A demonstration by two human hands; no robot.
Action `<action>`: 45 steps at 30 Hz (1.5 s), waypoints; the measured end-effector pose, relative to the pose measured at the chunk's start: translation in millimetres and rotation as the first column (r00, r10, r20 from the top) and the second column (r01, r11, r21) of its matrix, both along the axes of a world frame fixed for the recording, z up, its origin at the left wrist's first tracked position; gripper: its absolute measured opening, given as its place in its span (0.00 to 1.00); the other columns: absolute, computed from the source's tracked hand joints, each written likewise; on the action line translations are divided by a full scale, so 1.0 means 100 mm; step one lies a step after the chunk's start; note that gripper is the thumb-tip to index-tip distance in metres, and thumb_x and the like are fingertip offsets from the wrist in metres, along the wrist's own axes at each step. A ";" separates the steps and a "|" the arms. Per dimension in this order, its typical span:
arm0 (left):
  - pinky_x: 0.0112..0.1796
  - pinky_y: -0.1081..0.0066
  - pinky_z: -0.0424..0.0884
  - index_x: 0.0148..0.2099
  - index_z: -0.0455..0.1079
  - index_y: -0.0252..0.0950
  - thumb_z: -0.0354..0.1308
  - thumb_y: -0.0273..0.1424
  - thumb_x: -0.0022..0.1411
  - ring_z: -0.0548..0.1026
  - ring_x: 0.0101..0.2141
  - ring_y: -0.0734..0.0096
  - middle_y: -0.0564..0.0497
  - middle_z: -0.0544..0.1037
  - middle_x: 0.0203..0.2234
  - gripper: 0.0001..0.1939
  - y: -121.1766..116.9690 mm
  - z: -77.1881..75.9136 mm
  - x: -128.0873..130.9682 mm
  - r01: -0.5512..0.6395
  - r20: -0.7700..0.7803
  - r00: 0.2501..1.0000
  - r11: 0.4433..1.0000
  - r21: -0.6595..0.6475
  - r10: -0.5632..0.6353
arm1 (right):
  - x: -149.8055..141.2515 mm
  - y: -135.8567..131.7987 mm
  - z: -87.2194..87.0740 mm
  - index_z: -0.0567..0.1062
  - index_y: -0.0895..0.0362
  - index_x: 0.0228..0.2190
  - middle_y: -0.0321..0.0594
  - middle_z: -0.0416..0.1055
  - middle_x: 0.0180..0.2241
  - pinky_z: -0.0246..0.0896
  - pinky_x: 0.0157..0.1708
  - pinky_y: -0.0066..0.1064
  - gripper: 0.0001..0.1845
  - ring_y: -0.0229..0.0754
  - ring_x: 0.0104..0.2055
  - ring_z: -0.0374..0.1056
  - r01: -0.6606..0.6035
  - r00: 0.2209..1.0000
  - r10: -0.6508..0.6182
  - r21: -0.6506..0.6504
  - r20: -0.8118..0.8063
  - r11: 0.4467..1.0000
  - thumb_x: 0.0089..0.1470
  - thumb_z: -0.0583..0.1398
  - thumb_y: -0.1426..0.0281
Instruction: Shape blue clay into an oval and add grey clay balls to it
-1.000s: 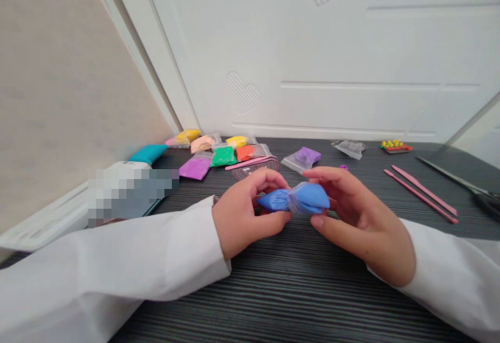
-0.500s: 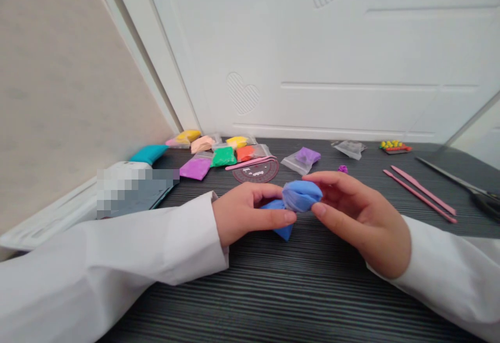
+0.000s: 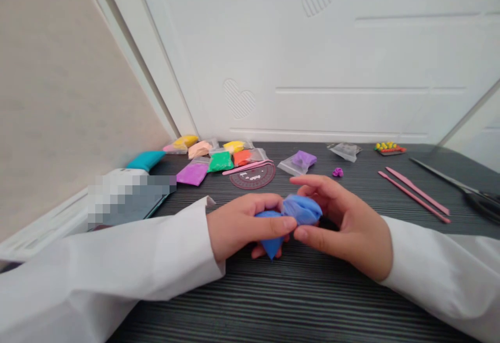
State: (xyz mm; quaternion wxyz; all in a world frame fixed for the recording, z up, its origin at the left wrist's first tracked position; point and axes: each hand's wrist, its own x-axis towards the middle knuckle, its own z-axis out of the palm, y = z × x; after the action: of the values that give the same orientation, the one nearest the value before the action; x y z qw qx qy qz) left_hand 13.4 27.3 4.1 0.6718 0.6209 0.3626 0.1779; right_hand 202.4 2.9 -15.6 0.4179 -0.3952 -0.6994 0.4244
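A small plastic bag of blue clay (image 3: pixel 302 209) is pinched in at its middle, so that it bulges at both ends. My left hand (image 3: pixel 248 226) is closed round its narrow part, thumb on top, with fingertips showing underneath. The lower end of the bag hangs to a point below that thumb. My right hand (image 3: pixel 346 228) curves about the other bulge, its thumb against the near edge and some fingers behind it. The right index finger is raised above the bag. Part of the right fingers' contact is hidden behind the clay.
Bags of clay, among them green (image 3: pixel 221 162) and purple (image 3: pixel 192 174), lie at the back left beside a protractor (image 3: pixel 253 177). A lilac clay bag (image 3: pixel 303 159) and a purple lump (image 3: pixel 338 172) lie behind my hands. Pink tools (image 3: pixel 416 189) and scissors (image 3: pixel 476 197) lie right.
Both hands and the blue clay bag have come slightly lower in view. The bag has turned a little, and my right index finger has lifted off its top.
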 end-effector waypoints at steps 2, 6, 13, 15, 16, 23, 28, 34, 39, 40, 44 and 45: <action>0.16 0.81 0.53 0.39 0.66 0.33 0.58 0.44 0.54 0.60 0.16 0.82 0.55 0.70 0.20 0.19 -0.02 -0.01 -0.01 0.034 -0.118 0.993 0.995 0.088 -0.024 | -0.01 -0.03 0.01 0.68 0.49 0.44 0.35 0.67 0.37 0.61 0.37 0.34 0.26 0.41 0.38 0.65 -0.004 0.996 -0.002 0.066 0.089 0.998 0.41 0.66 0.67; 0.18 0.80 0.54 0.37 0.66 0.32 0.52 0.46 0.58 0.60 0.17 0.81 0.53 0.71 0.21 0.20 -0.03 -0.03 -0.03 0.090 -0.085 0.993 0.995 0.047 -0.086 | -0.03 -0.07 0.05 0.71 0.55 0.34 0.34 0.69 0.32 0.59 0.33 0.31 0.15 0.38 0.33 0.64 -0.003 0.985 -0.019 0.123 0.172 0.992 0.39 0.65 0.73; 0.20 0.81 0.58 0.37 0.68 0.32 0.58 0.43 0.55 0.71 0.25 0.78 0.51 0.73 0.27 0.17 -0.02 -0.05 -0.02 0.098 0.119 0.990 0.986 -0.138 -0.082 | -0.04 -0.10 0.14 0.66 0.56 0.29 0.28 0.67 0.22 0.55 0.23 0.23 0.11 0.31 0.22 0.60 0.014 0.999 -0.019 -0.167 -0.029 0.986 0.39 0.62 0.74; 0.20 0.82 0.61 0.37 0.68 0.32 0.60 0.43 0.55 0.71 0.25 0.77 0.51 0.74 0.27 0.18 0.01 -0.06 -0.03 0.097 0.151 0.986 0.985 -0.145 -0.075 | -0.04 -0.09 0.14 0.66 0.56 0.29 0.27 0.68 0.22 0.57 0.23 0.21 0.12 0.29 0.23 0.62 -0.018 0.989 -0.017 -0.233 -0.148 0.972 0.40 0.63 0.75; 0.20 0.82 0.62 0.37 0.68 0.32 0.60 0.43 0.54 0.72 0.26 0.77 0.50 0.74 0.28 0.18 0.02 -0.07 -0.03 0.096 0.157 0.985 0.985 -0.141 -0.073 | -0.04 -0.09 0.14 0.66 0.56 0.29 0.27 0.69 0.22 0.57 0.24 0.21 0.12 0.29 0.23 0.63 -0.028 0.982 -0.020 -0.248 -0.189 0.968 0.40 0.63 0.75; 0.30 0.75 0.71 0.35 0.73 0.32 0.67 0.40 0.47 0.73 0.26 0.76 0.51 0.76 0.26 0.17 0.05 -0.05 -0.12 0.206 0.054 0.979 0.957 -0.203 -0.199 | -0.07 -0.10 0.05 0.71 0.52 0.37 0.29 0.71 0.30 0.62 0.31 0.20 0.19 0.30 0.30 0.66 -0.082 0.965 0.028 -0.199 -0.262 0.977 0.41 0.65 0.77; 0.30 0.77 0.71 0.33 0.74 0.33 0.68 0.35 0.45 0.73 0.27 0.76 0.51 0.76 0.27 0.14 0.00 0.00 -0.11 0.227 0.045 0.974 0.935 -0.273 -0.224 | -0.07 -0.14 0.06 0.70 0.49 0.40 0.30 0.72 0.32 0.64 0.31 0.22 0.21 0.31 0.31 0.68 -0.154 0.949 0.080 -0.226 -0.306 0.962 0.44 0.65 0.77; 0.23 0.81 0.72 0.35 0.75 0.34 0.64 0.27 0.49 0.73 0.27 0.77 0.51 0.76 0.29 0.08 0.00 -0.04 -0.05 0.206 0.171 0.969 0.965 -0.163 -0.178 | -0.05 -0.13 0.05 0.66 0.50 0.44 0.35 0.67 0.37 0.66 0.35 0.30 0.21 0.35 0.35 0.68 -0.165 0.927 0.094 -0.172 -0.362 0.971 0.49 0.61 0.76; 0.20 0.83 0.70 0.32 0.75 0.31 0.63 0.28 0.53 0.75 0.26 0.75 0.49 0.78 0.27 0.05 0.00 -0.02 -0.05 0.076 0.129 0.990 0.991 -0.108 -0.062 | -0.01 -0.12 0.06 0.68 0.50 0.44 0.37 0.66 0.38 0.63 0.37 0.31 0.17 0.36 0.35 0.65 -0.121 0.953 0.077 -0.135 -0.292 0.983 0.51 0.59 0.74; 0.20 0.82 0.70 0.32 0.75 0.31 0.62 0.30 0.53 0.75 0.27 0.74 0.48 0.78 0.27 0.06 -0.01 0.00 -0.05 0.044 0.121 0.992 0.991 -0.125 -0.029 | 0.00 -0.12 0.06 0.68 0.50 0.43 0.37 0.66 0.37 0.63 0.37 0.30 0.16 0.35 0.35 0.65 -0.114 0.954 0.072 -0.131 -0.292 0.985 0.52 0.59 0.74; 0.25 0.78 0.71 0.31 0.75 0.32 0.62 0.35 0.55 0.77 0.26 0.71 0.48 0.79 0.26 0.10 -0.07 0.04 -0.05 -0.041 0.067 0.996 0.979 -0.199 0.056 | 0.01 -0.09 0.05 0.69 0.51 0.42 0.36 0.66 0.35 0.61 0.36 0.27 0.14 0.35 0.36 0.64 -0.100 0.950 0.057 -0.128 -0.306 0.987 0.52 0.59 0.73; 0.26 0.76 0.72 0.31 0.75 0.32 0.61 0.35 0.55 0.77 0.26 0.71 0.48 0.79 0.25 0.10 -0.08 0.04 -0.05 -0.045 0.054 0.997 0.978 -0.202 0.057 | 0.01 -0.08 0.05 0.68 0.51 0.42 0.36 0.66 0.36 0.61 0.35 0.26 0.14 0.35 0.36 0.63 -0.099 0.949 0.054 -0.131 -0.310 0.986 0.52 0.59 0.73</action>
State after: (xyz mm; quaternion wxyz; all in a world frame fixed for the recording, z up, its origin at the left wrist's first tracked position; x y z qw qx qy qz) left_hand 8.0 19.3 8.2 0.7366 0.5350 0.3744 0.1763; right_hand 203.2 -5.1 -10.4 0.4745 -0.3266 -0.6084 0.5459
